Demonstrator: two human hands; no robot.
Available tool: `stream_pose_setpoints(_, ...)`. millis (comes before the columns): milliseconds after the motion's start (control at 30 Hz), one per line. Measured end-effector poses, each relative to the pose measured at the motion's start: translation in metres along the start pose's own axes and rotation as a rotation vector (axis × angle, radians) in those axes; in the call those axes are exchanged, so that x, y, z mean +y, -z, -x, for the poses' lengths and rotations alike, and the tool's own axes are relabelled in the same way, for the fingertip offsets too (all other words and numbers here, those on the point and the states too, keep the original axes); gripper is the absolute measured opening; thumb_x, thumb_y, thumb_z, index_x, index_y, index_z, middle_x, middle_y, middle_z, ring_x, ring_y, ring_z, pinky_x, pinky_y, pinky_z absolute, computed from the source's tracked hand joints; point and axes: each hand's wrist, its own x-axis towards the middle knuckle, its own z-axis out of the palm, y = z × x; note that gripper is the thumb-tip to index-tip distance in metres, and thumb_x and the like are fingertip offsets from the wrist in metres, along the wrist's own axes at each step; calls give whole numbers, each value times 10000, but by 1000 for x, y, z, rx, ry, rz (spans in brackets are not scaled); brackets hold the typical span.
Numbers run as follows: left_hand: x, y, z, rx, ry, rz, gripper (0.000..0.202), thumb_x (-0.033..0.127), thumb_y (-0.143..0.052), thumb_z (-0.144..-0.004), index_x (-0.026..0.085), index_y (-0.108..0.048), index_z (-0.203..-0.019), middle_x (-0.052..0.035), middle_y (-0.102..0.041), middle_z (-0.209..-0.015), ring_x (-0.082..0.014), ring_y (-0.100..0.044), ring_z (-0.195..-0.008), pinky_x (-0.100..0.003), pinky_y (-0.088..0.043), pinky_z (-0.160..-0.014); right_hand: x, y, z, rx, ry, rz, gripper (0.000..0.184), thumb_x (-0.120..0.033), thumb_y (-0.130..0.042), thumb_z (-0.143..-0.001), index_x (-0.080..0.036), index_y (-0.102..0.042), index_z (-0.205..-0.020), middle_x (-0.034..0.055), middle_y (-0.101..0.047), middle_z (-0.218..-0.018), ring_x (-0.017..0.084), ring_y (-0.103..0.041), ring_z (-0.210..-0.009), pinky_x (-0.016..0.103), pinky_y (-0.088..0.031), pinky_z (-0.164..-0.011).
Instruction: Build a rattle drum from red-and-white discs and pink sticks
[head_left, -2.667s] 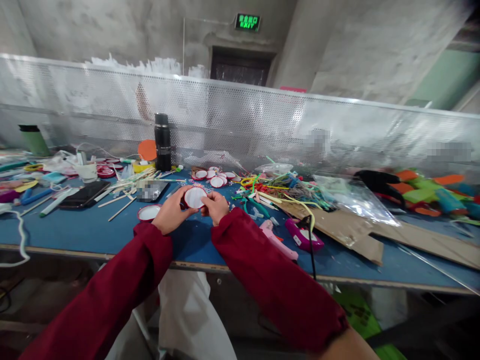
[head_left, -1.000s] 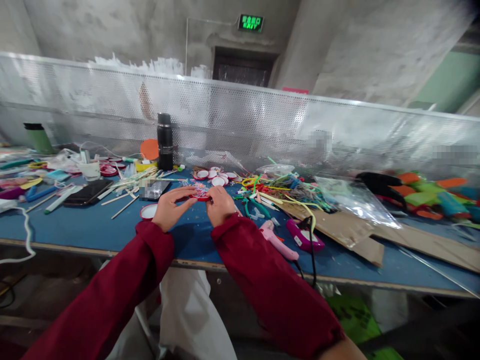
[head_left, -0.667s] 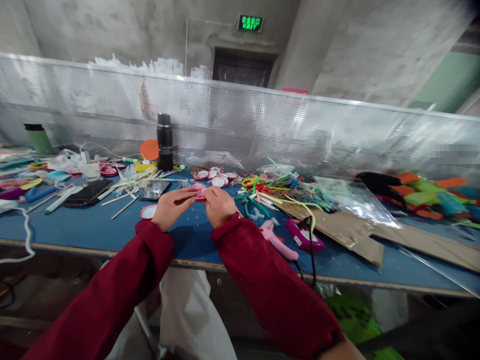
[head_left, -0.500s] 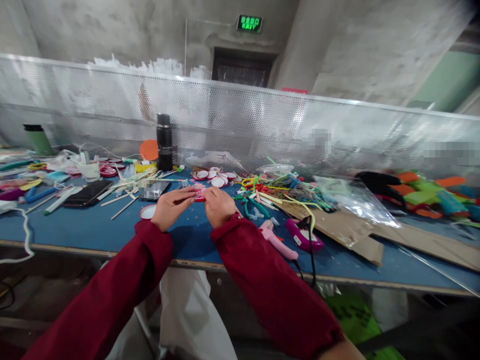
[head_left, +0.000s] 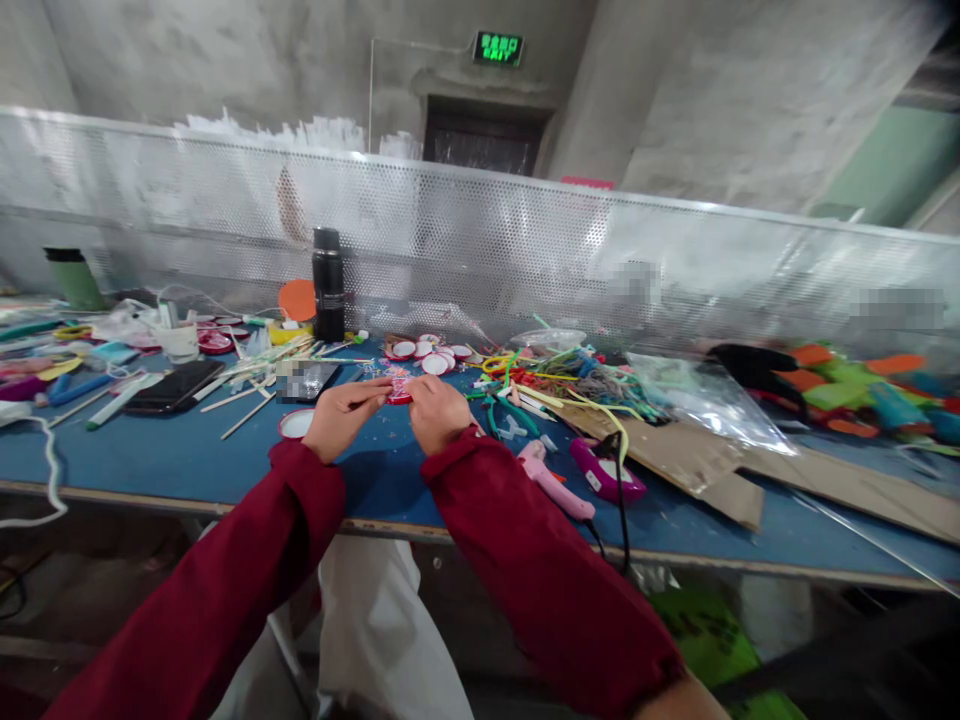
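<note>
Between my hands is a small red round piece with a pale, patterned face, held just above the blue tabletop. My left hand pinches its left side with thumb and fingertips. On the other side my right hand is curled at its right edge, the fingertips mostly hidden from view. Beside my left wrist lies a white disc with a red rim. Several similar red-rimmed white discs sit in a loose heap behind my hands.
A black bottle stands at the back by the perforated metal panel. Thin sticks and a dark phone lie left. To the right are a pink glue gun, a purple device, tangled pipe cleaners and cardboard.
Both hands stay in nearly the same place on the red piece. The view has shifted very slightly; nothing else visibly differs.
</note>
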Motion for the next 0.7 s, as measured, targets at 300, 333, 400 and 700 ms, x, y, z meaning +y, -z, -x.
stream_pose_setpoints(300,-5,0,0,-22,5,-53,283,366,-611,-861,194,-777,-1013,-96,-731,-1157,-260,-664,-1122,-421,-498,-1017,1,-2,-1,-18,-44,-61,251,-97,-502,-874,-196,-711,-970,71,-709,-1018,205,-635,-868,300,-437,-738)
stream_pose_setpoints(333,-5,0,0,-23,2,-59,291,366,-609,-865,196,-769,-1038,-94,-725,-1173,-258,-656,-1136,-419,-492,-1025,1,-3,-1,-19,-58,-85,238,-111,-509,-879,-198,-713,-964,71,-709,-1008,203,-633,-863,296,-437,-735)
stream_pose_setpoints(400,-5,0,0,-25,-10,-67,334,362,-624,-860,206,-734,-1133,-84,-699,-1232,-252,-628,-1180,-416,-472,-1050,2,-6,-2,-10,-97,-154,194,-158,-528,-896,-202,-714,-931,66,-711,-965,198,-629,-852,288,-441,-736)
stream_pose_setpoints(700,-10,1,-2,6,12,-153,350,316,-641,-844,213,-701,-1173,-68,-713,-1197,-243,-646,-1121,-398,-491,-1012,1,-15,-1,40,-152,-393,120,-288,-609,-881,-210,-684,-828,49,-713,-847,200,-633,-808,302,-470,-740)
